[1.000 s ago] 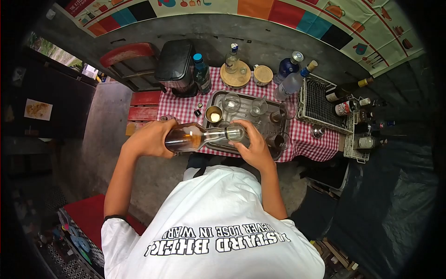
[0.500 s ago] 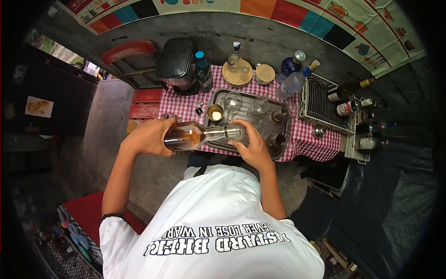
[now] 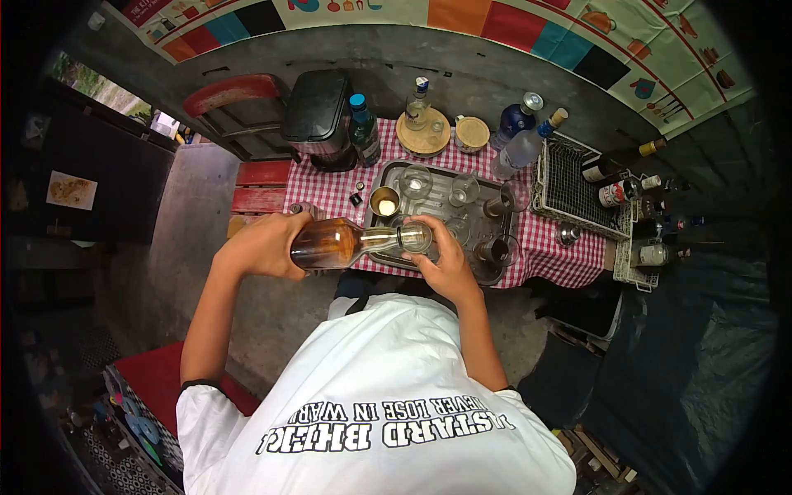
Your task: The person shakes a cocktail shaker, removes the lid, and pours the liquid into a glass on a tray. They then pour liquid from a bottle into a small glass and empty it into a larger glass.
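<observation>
My left hand (image 3: 264,247) is wrapped around the base of a clear glass bottle (image 3: 334,245) with amber liquid inside. The bottle lies tipped on its side, its neck pointing right. At its mouth is a small clear glass (image 3: 414,238), gripped between the thumb and fingers of my right hand (image 3: 445,260). Both are held over the near edge of a metal tray (image 3: 381,262). A gold-coloured cup (image 3: 384,201) with something pale in it stands just beyond the bottle's neck.
Several glasses stand on the tray, including a stemmed glass (image 3: 415,181). Behind are a blue-capped bottle (image 3: 363,132), a black-lidded bin (image 3: 316,115), a round wooden board (image 3: 423,140) and a lidded mug (image 3: 472,134). A wire basket (image 3: 569,173) and more bottles line the right side.
The bottle's amber liquid has shifted slightly toward the neck. Both hands keep their grips in nearly the same place, and the view has moved a little.
</observation>
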`<state>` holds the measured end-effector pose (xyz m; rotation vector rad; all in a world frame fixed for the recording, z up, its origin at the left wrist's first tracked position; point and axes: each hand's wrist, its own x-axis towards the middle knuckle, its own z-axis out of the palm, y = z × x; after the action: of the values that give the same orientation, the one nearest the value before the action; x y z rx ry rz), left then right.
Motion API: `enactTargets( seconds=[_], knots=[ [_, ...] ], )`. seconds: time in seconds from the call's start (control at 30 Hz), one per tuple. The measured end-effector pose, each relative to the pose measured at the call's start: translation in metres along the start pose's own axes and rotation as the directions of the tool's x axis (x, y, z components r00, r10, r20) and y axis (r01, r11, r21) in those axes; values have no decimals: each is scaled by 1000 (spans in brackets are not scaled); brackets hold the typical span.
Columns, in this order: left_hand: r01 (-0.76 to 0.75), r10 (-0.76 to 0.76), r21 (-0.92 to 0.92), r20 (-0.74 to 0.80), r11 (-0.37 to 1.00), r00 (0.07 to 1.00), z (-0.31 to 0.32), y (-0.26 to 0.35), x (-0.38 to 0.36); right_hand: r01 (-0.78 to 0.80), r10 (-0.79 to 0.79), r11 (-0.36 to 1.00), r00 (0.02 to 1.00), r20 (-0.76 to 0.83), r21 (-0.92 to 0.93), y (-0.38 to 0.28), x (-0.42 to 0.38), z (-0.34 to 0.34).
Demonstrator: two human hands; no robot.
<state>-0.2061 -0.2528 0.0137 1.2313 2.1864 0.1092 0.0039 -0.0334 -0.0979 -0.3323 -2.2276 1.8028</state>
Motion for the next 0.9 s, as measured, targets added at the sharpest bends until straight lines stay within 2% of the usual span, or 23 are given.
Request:
enactTargets(
  seconds=[0.27,0.37,0.67,0.9],
  knots=[
    [-51,50,-61,-19,997,999,-3,-1,-5,1,-1,1000,1000,-18,-2,-1,0,6],
    [-33,33,-18,-9,999,999,-2,-5,-5,2,-2,1000,1000,-17,14,-1,1,8],
    [-43,43,-70,-6,997,999,-7,-13,-9,-5,5,1000,1000,-10,12,-6,4,17],
    [-68,68,-41,-8,997,998,-11,-35,-10,1,-1,1000,999,-34,9,-6,12,31]
  ],
)
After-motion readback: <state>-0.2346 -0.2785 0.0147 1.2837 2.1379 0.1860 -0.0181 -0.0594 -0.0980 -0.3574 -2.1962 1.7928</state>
